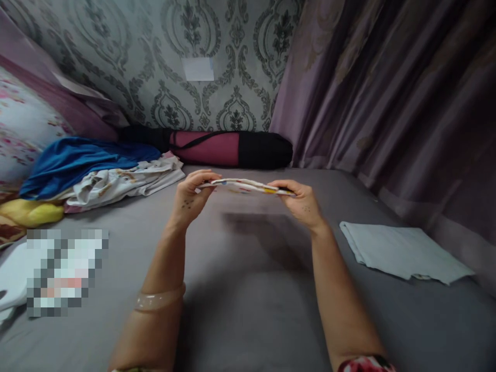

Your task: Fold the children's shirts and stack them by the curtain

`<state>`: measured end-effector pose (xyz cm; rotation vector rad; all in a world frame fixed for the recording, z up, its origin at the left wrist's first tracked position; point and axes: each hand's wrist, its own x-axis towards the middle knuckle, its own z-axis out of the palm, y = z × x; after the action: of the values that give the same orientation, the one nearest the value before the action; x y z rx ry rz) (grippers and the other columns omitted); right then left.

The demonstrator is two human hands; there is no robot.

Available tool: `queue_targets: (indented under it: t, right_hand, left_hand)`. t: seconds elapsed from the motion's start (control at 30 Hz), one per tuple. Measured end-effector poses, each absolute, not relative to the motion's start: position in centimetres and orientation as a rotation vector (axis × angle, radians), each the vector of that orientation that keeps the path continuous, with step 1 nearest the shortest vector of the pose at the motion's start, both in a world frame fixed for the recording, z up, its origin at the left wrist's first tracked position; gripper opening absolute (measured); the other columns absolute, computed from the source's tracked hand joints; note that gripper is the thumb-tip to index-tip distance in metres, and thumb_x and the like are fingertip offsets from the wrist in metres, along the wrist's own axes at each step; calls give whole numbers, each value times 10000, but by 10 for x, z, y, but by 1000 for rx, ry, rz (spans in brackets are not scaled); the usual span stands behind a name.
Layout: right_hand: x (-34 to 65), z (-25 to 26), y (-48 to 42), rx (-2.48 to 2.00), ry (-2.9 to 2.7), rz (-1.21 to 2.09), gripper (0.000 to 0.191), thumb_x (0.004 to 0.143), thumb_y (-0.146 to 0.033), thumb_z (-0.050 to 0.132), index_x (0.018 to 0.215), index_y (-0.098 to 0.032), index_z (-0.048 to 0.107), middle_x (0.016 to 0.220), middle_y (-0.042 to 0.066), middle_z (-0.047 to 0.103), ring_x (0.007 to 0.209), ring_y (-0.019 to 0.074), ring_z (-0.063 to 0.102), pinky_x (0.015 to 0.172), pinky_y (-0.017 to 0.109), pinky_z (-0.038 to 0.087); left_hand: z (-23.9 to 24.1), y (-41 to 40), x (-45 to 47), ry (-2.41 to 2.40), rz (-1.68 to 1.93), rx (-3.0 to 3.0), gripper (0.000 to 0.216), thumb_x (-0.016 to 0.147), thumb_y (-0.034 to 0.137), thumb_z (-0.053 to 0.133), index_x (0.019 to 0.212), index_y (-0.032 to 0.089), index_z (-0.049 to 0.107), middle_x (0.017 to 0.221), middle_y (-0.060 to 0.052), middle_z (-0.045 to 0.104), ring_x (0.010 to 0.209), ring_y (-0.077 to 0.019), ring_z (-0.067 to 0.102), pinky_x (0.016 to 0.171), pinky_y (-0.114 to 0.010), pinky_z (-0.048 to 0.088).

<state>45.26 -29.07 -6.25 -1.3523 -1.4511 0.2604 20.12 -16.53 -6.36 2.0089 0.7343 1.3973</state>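
Both my hands hold a small folded white cloth with coloured print (244, 186) flat in the air, a little above the grey bed sheet (248, 289). My left hand (191, 196) pinches its left end, fingers closed. My right hand (300, 201) pinches its right end the same way. The cloth casts a shadow on the sheet below. A pale bangle (158, 299) sits on my left forearm.
A folded white cloth (403, 250) lies on the sheet at the right. A heap of clothes, blue (81, 160), white printed (124, 183) and yellow (31, 213), lies at the left. A maroon and black rolled bag (232, 148) lies against the patterned wall. Purple curtains (387, 103) hang at the right.
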Motion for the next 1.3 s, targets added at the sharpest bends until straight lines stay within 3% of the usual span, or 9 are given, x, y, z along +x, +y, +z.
queue_targets:
  t: [0.3,0.47,0.57,0.67,0.8,0.9,1.03,1.13,1.3]
  right_hand:
    - [449,-108,-281,-1863,-1917,862,525,637,32,428,951,-227,760,943,-4,747,852,152,657,778,231,460]
    - [451,-103,-284,-1735,-2094,1014,580,576,31,479,1016,-236,747,1101,2,713,982,157,636,846,219,448]
    - [454,-98,-285,-1619,-2196,1047,430,625,-49,585,979,-223,757,1135,13,695,1038,174,617,900,231,433]
    - [456,-97,-285,-1632,-2182,1038,209,762,-211,589,876,-198,764,995,7,718,937,167,633,829,228,456]
    - [448,-103,-278,-1773,-2050,850,267,858,-286,504,826,-175,745,807,-4,713,820,169,640,756,245,467]
    - [428,-112,-269,-1827,-1881,486,315,913,-265,438,1046,-171,708,1070,55,710,1025,194,622,917,295,436]
    - [392,-130,-260,-1956,-1781,128,479,955,-236,337,1406,-119,451,1517,132,371,1421,234,277,1153,434,188]
    - [377,-142,-259,-2038,-1821,91,534,971,-260,289,1475,-90,336,1572,133,249,1468,238,136,1180,476,57]
    - [375,-146,-259,-2108,-1841,97,567,965,-273,273,1484,-48,311,1572,138,239,1467,252,137,1187,471,34]
  left_hand:
    - [-102,-150,188,795,187,2250,341,556,142,479,740,237,750,738,2,720,718,-180,612,679,-242,460]
    - [-98,-153,186,814,124,2128,424,470,143,451,726,267,765,740,23,728,666,-170,602,625,-227,450]
    - [-98,-153,183,819,127,2054,379,477,168,478,710,266,760,777,12,739,719,-185,627,644,-227,473]
    - [-98,-154,181,834,100,2066,351,499,189,514,737,264,761,811,-1,741,776,-200,638,666,-229,483]
    - [-92,-155,180,895,-23,2195,378,572,196,533,861,273,764,911,-8,734,817,-206,643,697,-242,479]
    - [-91,-156,187,997,-1,2321,411,676,182,499,1012,237,730,903,-42,722,818,-224,652,760,-299,488]
    - [-107,-164,215,1164,302,2479,436,818,147,432,1217,184,601,1192,-131,655,1150,-276,577,1051,-482,348]
    - [-127,-174,239,1231,461,2531,448,878,162,405,1313,209,504,1439,-148,476,1381,-303,360,1110,-595,216]
    - [-145,-188,261,1264,401,2630,490,917,219,368,1401,147,399,1513,-175,368,1444,-320,234,1140,-603,162]
